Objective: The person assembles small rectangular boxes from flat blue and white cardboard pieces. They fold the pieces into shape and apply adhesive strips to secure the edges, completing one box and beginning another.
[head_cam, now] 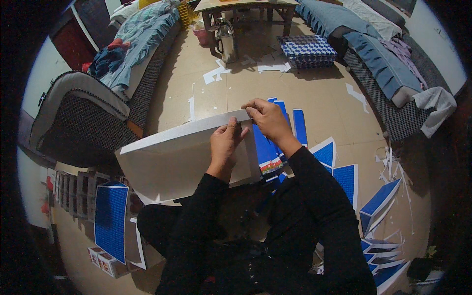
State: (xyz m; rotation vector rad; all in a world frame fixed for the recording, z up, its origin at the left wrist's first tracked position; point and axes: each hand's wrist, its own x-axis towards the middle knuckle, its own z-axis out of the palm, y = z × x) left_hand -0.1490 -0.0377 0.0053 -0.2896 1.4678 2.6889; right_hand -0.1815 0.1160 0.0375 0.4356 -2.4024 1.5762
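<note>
A large paperboard panel (177,169) with a plain pale inner face rests across my lap, tilted. Its white folded rim (184,131) stands up along the far side. My left hand (225,147) grips this rim near its right part, the thumb lying on the white strip. At the right end of the rim, my right hand (271,120) pinches the corner between thumb and fingers. Blue printed panels (266,147) with a flower border lie on the floor just beyond and under my right forearm. The panel's underside is hidden.
Folded blue paperboard pieces (346,180) spread along the right, with white paper strips (391,158). A blue panel (110,221) leans at the left. Ahead are a steel thermos (226,44), a checkered stack (308,51) and a wooden table (243,5), between two sofas (84,118).
</note>
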